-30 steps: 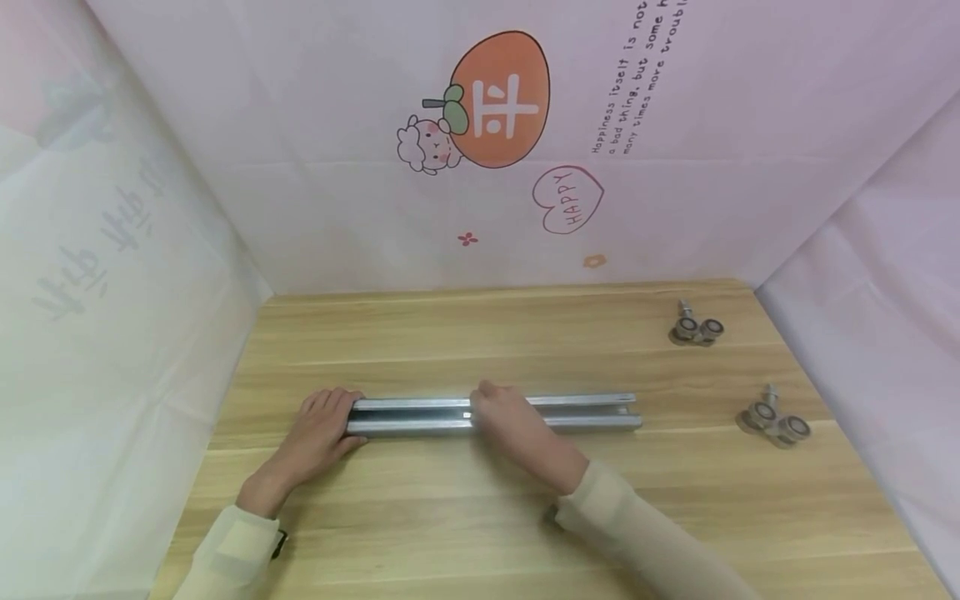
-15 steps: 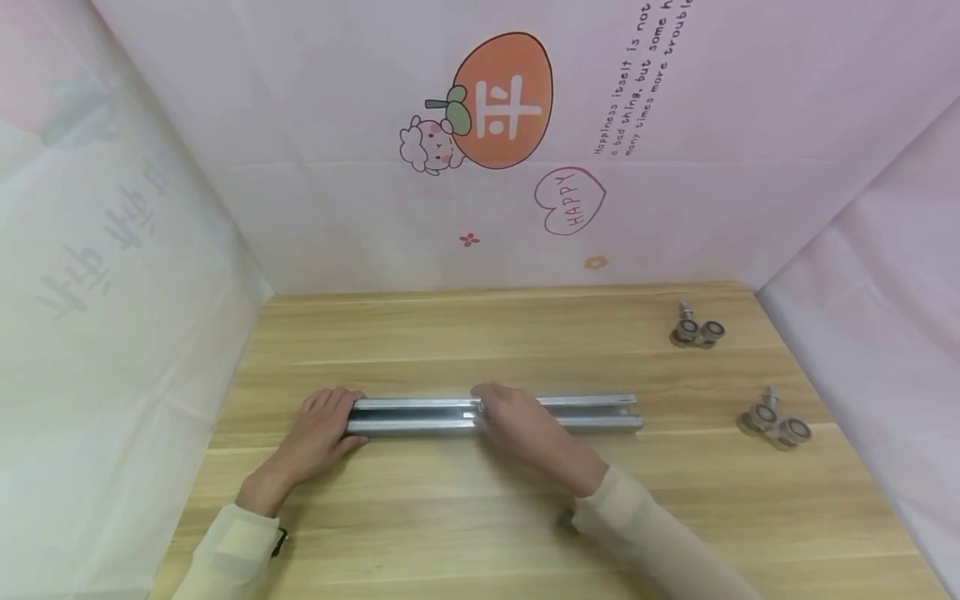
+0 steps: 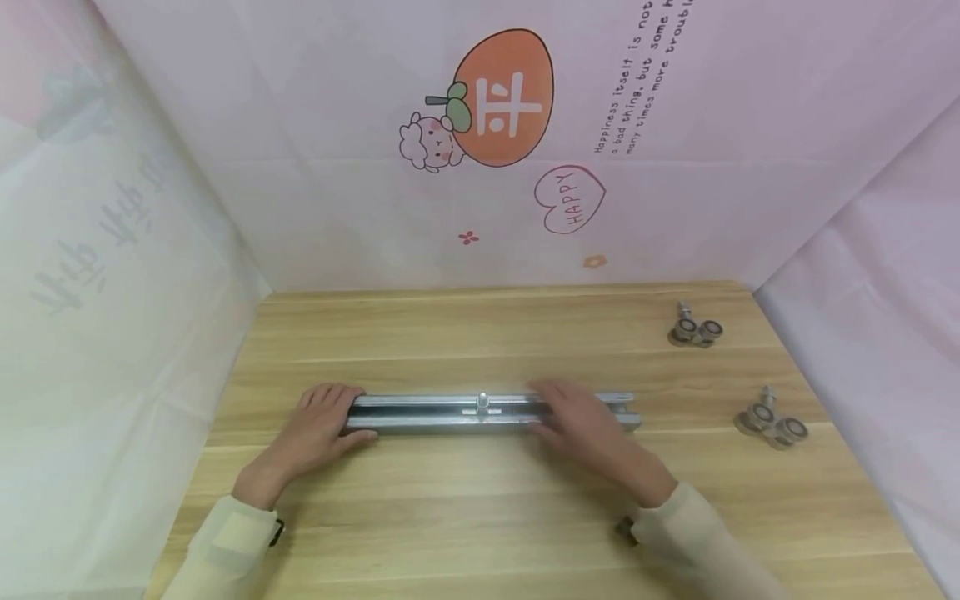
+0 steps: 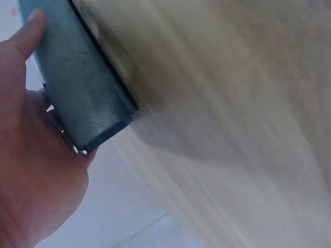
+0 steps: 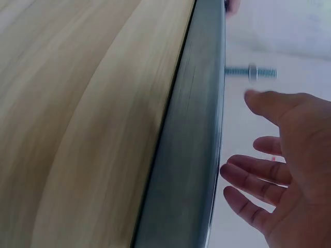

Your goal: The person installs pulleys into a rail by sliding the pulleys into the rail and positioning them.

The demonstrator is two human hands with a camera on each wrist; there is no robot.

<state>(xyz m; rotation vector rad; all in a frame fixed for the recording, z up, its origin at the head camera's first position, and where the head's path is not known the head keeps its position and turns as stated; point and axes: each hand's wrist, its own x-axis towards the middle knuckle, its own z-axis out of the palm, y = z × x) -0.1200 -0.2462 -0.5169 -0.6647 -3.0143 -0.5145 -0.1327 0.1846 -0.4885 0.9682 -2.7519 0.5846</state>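
Tabletop: pale wood-grain table [image 3: 465, 508], with light cloth [image 3: 337, 217] hanging behind it and along both sides; a metal rail [image 3: 427, 425] lies crosswise on it.
Sleeves: nearer than the rail, a cream left sleeve [image 3: 228, 533] and right sleeve [image 3: 693, 533]; a dark strap [image 3: 277, 533] shows at the left cuff.
Left hand: the left hand [image 3: 318, 429] grips the rail's left end, thumb along the near side, fingers over the far side.
Right hand: the right hand [image 3: 585, 421], blurred in the head view, is over the right part of the rail. It is let go and holds nothing, fingers spread and slightly bent; whether a fingertip touches the rail I cannot tell.
Rail: silvery grey, with a long slot along its top.
Bolt: a threaded bolt [image 3: 482, 403] with a collar stands upright from the rail's slot, near mid-length; the right wrist view shows the right thumb just beside it, apart.
Roller carriages: right of the rail, a nearer carriage [image 3: 776, 427] and, farther back than the rail, a second carriage [image 3: 697, 333]; each has wheels and a bolt pointing up.
Cloth prints: beyond the rail, an orange fruit [image 3: 513, 62], a cartoon animal [image 3: 427, 143] and a heart reading "HAPPY" [image 3: 588, 208].
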